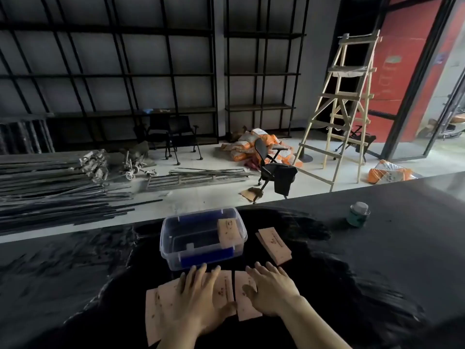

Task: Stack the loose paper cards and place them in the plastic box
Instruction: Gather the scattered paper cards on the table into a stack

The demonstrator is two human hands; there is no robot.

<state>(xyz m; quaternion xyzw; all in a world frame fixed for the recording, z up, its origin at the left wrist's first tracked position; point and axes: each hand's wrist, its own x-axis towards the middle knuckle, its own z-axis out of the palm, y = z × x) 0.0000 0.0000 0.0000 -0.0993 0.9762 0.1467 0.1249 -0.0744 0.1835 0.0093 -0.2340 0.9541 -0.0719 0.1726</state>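
Observation:
A clear plastic box (173, 250) with blue clips stands open on the dark table. A small stack of pink cards (228, 232) leans inside its right end. Another stack of cards (274, 245) lies on the table to the right of the box. Several loose cards (161, 306) are spread in a row in front of the box. My left hand (195, 298) lies flat on the left cards, fingers spread. My right hand (273, 289) lies flat on the rightmost card (242, 308), fingers apart.
A small jar (358, 214) with a white lid stands at the table's far right. The table's far edge (276, 201) runs just behind the box. Beyond it the floor holds metal bars, an office chair and a wooden ladder.

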